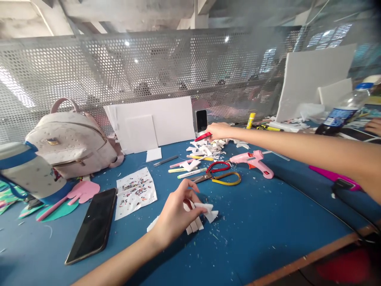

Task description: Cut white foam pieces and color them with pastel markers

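Observation:
My left hand [175,214] rests on the blue table [268,230] near its front, fingers closed on a small bundle of white foam pieces [205,214]. My right hand [218,130] reaches far across the table and grips a red cutter [203,137] beside a heap of white foam scraps [208,149]. Between the two hands lie scissors [218,174] with red and yellow handles and several pens [184,167].
A pink glue gun [254,161] lies right of the scissors. A black phone [93,224], a paper with glitter [135,190], a pale backpack [70,141] and white boards [154,123] are to the left and back. A bottle [342,109] and another person's hand [374,126] are far right.

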### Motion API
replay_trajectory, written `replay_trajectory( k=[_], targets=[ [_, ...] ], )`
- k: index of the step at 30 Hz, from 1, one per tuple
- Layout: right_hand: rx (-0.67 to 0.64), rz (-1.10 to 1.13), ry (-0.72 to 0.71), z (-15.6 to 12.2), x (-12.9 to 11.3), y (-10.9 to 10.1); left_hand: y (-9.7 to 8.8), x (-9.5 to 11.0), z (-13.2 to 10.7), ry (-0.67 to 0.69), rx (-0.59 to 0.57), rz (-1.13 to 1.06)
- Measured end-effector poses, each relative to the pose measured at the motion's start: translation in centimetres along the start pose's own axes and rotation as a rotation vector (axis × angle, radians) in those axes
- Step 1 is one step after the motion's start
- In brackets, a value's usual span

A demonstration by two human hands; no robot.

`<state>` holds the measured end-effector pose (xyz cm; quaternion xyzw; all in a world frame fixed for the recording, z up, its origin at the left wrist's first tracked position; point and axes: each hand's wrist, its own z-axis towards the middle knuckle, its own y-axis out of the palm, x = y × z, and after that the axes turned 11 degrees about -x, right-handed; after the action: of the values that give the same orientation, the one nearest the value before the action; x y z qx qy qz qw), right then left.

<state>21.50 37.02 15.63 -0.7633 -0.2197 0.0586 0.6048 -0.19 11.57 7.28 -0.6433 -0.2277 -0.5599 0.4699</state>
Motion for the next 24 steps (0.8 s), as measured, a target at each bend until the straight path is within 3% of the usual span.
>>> replay_trajectory(
  k=[5,14,24],
  targets=[
    [-0.004,-0.042,0.023,0.25,-0.08,0.09,-0.06,-0.36,0.04,0.013,0.004,0.001],
    [-0.051,-0.036,-0.061,0.47,0.63,0.22,-0.14,-0.30,-0.02,0.025,-0.002,0.008],
    [0.012,-0.037,-0.070,0.75,0.71,0.51,-0.34,-0.47,0.18,0.020,0.000,0.027]
  ],
)
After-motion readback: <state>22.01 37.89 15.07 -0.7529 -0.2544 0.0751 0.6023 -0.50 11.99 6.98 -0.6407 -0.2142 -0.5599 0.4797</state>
